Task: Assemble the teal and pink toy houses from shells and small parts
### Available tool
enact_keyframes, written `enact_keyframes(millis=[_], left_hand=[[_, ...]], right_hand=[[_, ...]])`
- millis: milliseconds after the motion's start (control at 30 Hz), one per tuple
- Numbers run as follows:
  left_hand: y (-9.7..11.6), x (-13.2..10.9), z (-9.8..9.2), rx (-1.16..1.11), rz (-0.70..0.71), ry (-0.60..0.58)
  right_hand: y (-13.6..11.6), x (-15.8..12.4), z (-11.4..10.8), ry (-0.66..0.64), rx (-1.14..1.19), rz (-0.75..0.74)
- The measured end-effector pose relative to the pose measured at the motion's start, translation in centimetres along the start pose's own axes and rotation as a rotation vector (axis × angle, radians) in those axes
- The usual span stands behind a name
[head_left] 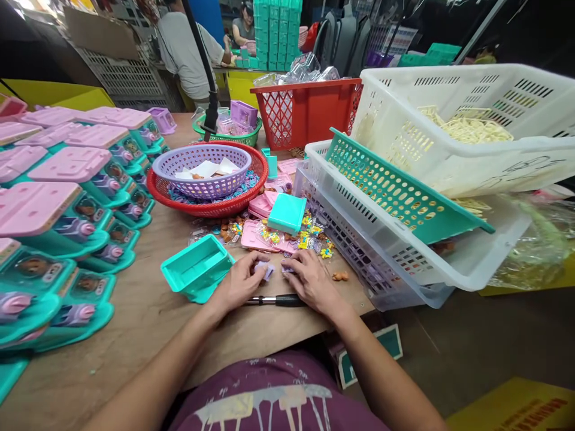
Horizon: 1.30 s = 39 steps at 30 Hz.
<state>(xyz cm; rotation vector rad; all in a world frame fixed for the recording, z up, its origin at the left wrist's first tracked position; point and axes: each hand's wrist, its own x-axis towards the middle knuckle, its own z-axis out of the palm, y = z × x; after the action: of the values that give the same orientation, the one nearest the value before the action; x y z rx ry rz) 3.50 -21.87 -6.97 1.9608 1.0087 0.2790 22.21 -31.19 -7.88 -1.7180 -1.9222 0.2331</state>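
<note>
In front of me at the table's near edge, my left hand (245, 276) pinches a small light purple plastic piece (268, 271). My right hand (309, 276) is closed on another small purple piece (287, 270), mostly covered by the fingers. A short gap separates the two pieces. Just below the hands lies a tool with a metal shaft and black handle (287, 300). A teal plastic box (197, 267), open at the top, tilts beside my left hand. Beyond the hands are a teal block-shaped part (287, 214), pink panels (251, 234) and small yellow and blue pieces (309, 233).
Rows of pink-lidded teal toys (72, 164) fill the left side. A purple basket (202, 170) sits in a red one (155, 188). Stacked white crates (404, 263) and a teal basket (404, 191) crowd the right. A red crate (309, 114) stands behind; two people work farther back.
</note>
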Motion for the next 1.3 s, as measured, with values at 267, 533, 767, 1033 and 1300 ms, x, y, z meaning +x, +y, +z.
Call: enact_keyframes(millis=[267,533,767,1033,1300], left_hand=[[0.8,2.2,0.9,0.271,-0.042,0.058],[2.1,3.7,0.1,0.432,-0.008,0.093],[2.8,4.5,-0.2,0.597,0.000,0.011],[2.7,2.2,-0.9,0.656,0.013,-0.095],[2.1,-3.0,-0.9,0.532,0.021,0.007]], right_hand=[[1.0,1.8,-1.0,-0.056,-0.304,0.118],[-0.1,3.2,-0.3,-0.004,-0.309,0.120],[1.1,3.0,-0.4,-0.045,-0.371,0.140],[0.2,2.8,-0.2,-0.152,-0.364,0.065],[0.8,3.0,0.7,-0.152,-0.358,-0.107]])
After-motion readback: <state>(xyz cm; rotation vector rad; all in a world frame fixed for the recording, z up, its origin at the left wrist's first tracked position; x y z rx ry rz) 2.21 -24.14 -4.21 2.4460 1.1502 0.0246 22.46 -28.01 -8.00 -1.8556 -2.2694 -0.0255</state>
